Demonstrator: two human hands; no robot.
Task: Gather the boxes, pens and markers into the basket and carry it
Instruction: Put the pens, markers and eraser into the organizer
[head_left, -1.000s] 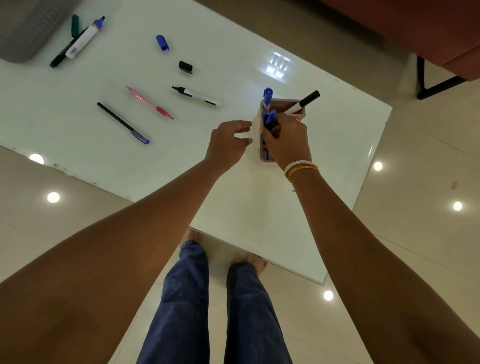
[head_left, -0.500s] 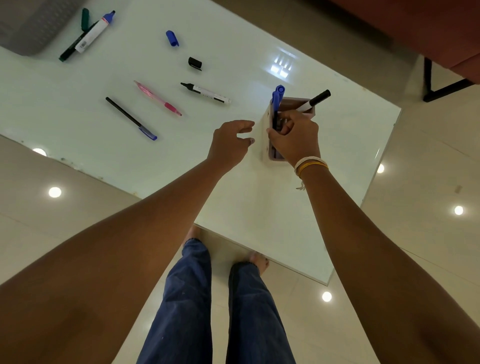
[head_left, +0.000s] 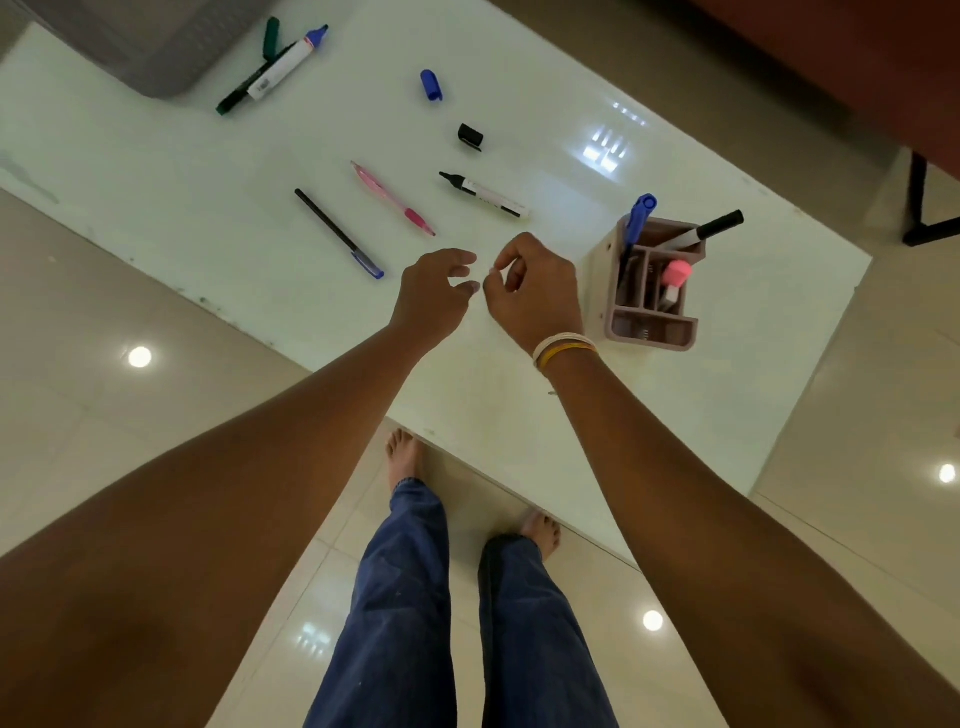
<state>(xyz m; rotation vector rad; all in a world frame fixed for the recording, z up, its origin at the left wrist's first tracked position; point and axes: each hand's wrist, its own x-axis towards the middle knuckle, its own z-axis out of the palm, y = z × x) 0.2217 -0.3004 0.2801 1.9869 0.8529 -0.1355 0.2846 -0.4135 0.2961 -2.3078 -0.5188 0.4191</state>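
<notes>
A mauve pen holder (head_left: 653, 332) stands on the white table (head_left: 156, 171) at the right, with a blue pen (head_left: 638, 218), a black-capped marker (head_left: 701, 234) and a pink-capped marker (head_left: 675, 278) in it. My right hand (head_left: 535, 291) hovers left of it, fingers curled, holding nothing. My left hand (head_left: 434, 293) is beside it, fingers apart and empty. Ahead lie an uncapped black marker (head_left: 485, 195), a pink pen (head_left: 395, 200) and a black pen (head_left: 337, 234). A blue cap (head_left: 431, 84) and black cap (head_left: 470, 136) lie farther back.
A grey basket (head_left: 140, 41) sits at the table's far left corner, with a blue-capped white marker (head_left: 288, 62) and a green marker (head_left: 249, 83) beside it. My legs and bare feet stand at the table's near edge. A dark table leg (head_left: 922, 208) is at right.
My right hand let go of the pens in the holder and moved left. My left hand also drew left, away from the holder.
</notes>
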